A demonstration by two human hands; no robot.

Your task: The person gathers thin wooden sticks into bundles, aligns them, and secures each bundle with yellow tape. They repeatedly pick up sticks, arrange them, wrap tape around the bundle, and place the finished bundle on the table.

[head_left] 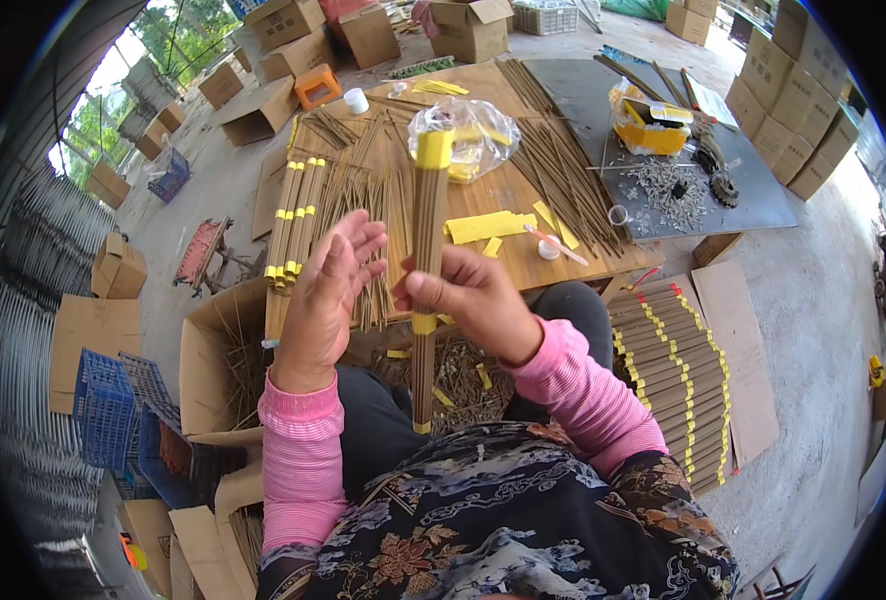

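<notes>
Upright in front of me stands a bundle of thin brown sticks (428, 215), wrapped with yellow bands at the top, middle and lower end. My right hand (480, 300) grips it around the middle, thumb across the front. To its left my left hand (323, 305) is raised with fingers stretched out, holding nothing and apart from the bundle. Yellow paper strips (490, 227) lie on the wooden table (483, 85) behind my right hand. Several finished bundles with yellow bands (296, 222) lie at the table's left side, beside loose brown sticks (368, 215).
A clear plastic bag (493, 125) and a glue-brush-like orange stick (555, 243) over a small white pot (548, 249) are on the table. Many banded bundles (673, 385) are laid out at right. A cardboard box (208, 375) stands at left, near blue crates (103, 405).
</notes>
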